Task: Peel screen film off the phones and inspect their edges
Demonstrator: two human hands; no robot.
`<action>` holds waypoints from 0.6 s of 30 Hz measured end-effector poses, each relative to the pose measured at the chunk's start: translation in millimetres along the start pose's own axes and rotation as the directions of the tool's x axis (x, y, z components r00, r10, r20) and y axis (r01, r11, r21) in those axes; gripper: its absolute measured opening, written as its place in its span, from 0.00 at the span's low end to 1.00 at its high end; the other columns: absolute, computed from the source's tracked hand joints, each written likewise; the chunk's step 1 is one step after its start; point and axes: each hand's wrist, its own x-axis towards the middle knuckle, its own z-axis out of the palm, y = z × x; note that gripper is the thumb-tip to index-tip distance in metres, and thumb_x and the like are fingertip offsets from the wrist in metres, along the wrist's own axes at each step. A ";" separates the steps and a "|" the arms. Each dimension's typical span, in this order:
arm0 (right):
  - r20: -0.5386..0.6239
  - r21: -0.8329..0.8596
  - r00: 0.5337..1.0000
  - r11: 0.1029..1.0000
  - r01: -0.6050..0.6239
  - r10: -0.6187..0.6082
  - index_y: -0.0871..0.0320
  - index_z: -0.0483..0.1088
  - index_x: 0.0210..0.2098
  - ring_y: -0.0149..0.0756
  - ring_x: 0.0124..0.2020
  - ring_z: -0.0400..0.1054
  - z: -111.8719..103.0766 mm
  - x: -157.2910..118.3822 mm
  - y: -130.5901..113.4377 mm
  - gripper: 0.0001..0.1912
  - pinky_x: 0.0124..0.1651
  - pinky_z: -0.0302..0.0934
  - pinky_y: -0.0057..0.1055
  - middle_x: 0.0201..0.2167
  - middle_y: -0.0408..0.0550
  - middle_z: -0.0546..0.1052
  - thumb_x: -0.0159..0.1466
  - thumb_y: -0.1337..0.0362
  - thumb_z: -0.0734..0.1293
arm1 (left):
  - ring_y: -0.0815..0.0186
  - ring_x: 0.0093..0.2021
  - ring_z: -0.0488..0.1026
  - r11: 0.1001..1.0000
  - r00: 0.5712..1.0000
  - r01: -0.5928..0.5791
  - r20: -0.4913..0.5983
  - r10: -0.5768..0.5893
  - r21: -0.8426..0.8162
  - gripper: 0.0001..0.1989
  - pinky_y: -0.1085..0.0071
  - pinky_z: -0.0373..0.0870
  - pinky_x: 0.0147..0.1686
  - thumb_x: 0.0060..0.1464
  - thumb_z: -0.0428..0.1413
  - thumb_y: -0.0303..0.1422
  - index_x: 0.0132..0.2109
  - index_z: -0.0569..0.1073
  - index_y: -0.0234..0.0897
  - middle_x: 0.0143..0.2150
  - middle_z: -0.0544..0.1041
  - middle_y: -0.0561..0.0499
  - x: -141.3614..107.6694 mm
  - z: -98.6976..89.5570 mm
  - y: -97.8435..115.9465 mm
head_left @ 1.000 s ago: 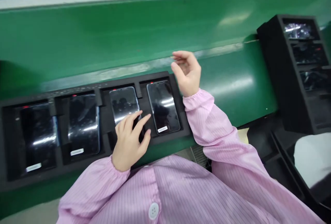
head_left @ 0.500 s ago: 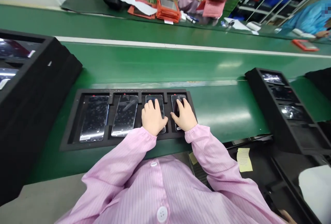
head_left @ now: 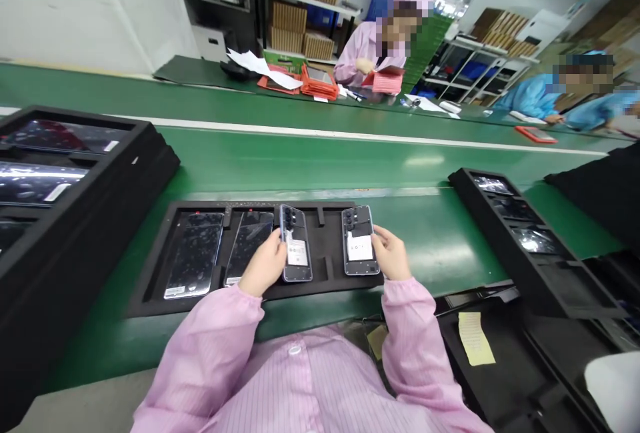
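My left hand [head_left: 267, 262] grips a smartphone [head_left: 296, 246] by its left edge, the back with cameras and a white label turned up. Held at its right edge by my right hand [head_left: 392, 253], a second smartphone [head_left: 360, 243] also shows its back and white label. Both phones are over the right part of a black foam tray [head_left: 150, 279]. In the tray's left slots two more phones lie screen up: one at the far left [head_left: 196, 253] in full view, the other [head_left: 254, 236] partly covered by my left hand.
Stacked black trays with phones [head_left: 145, 146] rise at the left. Another tray stack [head_left: 500, 239] stands at the right on the green bench [head_left: 425, 219]. A yellow note [head_left: 475, 338] lies at lower right. Across the bench a person in pink [head_left: 373, 49] handles red pouches; people in blue sit farther right.
Both hands have lifted the two right-hand phones out of their slots. The phones now show their backs instead of their screens. The head view has tilted up, with more of the room visible.
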 end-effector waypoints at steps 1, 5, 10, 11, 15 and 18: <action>0.004 0.047 1.000 0.999 0.023 -0.023 0.69 0.74 0.56 0.43 0.37 0.81 8.2 -0.7 3.3 0.26 0.41 0.77 0.35 0.33 0.57 0.83 0.68 0.58 0.58 | 0.63 0.45 0.83 0.999 0.999 -0.033 0.003 0.033 -0.017 0.22 0.71 0.79 0.45 0.67 0.41 0.26 0.61 0.71 0.29 0.44 0.84 0.43 1.4 8.0 1.2; -0.116 0.116 0.988 0.986 0.118 -0.105 0.65 0.75 0.55 0.46 0.44 0.80 30.9 -9.4 6.3 0.25 0.46 0.78 0.41 0.47 0.63 0.81 0.67 0.56 0.60 | 0.57 0.60 0.77 0.995 0.993 -0.086 -0.083 0.089 0.046 0.21 0.62 0.75 0.60 0.68 0.45 0.26 0.62 0.74 0.34 0.57 0.81 0.41 -2.2 20.5 1.8; -0.297 0.029 0.923 0.964 0.265 -0.245 0.60 0.73 0.59 0.55 0.64 0.67 37.7 -25.3 5.8 0.26 0.67 0.65 0.56 0.60 0.65 0.71 0.67 0.53 0.62 | 0.40 0.76 0.54 0.965 0.951 0.097 -0.308 -0.018 0.244 0.25 0.42 0.57 0.72 0.65 0.53 0.28 0.68 0.69 0.28 0.72 0.63 0.29 -11.5 -1.0 -20.4; -0.305 -0.013 0.911 0.958 0.287 -0.277 0.60 0.73 0.59 0.56 0.65 0.66 39.9 -26.8 7.5 0.27 0.69 0.61 0.58 0.60 0.65 0.70 0.67 0.52 0.62 | 0.36 0.75 0.55 0.952 0.943 0.141 -0.329 -0.046 0.271 0.28 0.40 0.58 0.70 0.63 0.57 0.30 0.68 0.68 0.26 0.71 0.62 0.26 -10.7 -3.7 -23.9; -0.267 -0.149 0.918 0.953 0.263 -0.294 0.65 0.69 0.63 0.60 0.67 0.64 49.9 -24.2 15.8 0.35 0.69 0.59 0.61 0.63 0.68 0.67 0.65 0.47 0.61 | 0.35 0.71 0.61 0.908 0.928 0.248 -0.351 -0.123 0.337 0.35 0.44 0.60 0.69 0.56 0.65 0.36 0.67 0.68 0.25 0.67 0.67 0.23 -0.2 -4.8 -22.5; -0.185 -0.189 0.949 0.957 0.219 -0.254 0.66 0.67 0.66 0.62 0.68 0.62 51.2 -19.4 16.9 0.41 0.69 0.59 0.61 0.66 0.69 0.65 0.63 0.43 0.61 | 0.40 0.63 0.72 0.895 0.922 0.299 -0.341 -0.182 0.332 0.29 0.52 0.71 0.60 0.58 0.61 0.32 0.65 0.71 0.27 0.61 0.74 0.27 4.1 -12.3 -11.2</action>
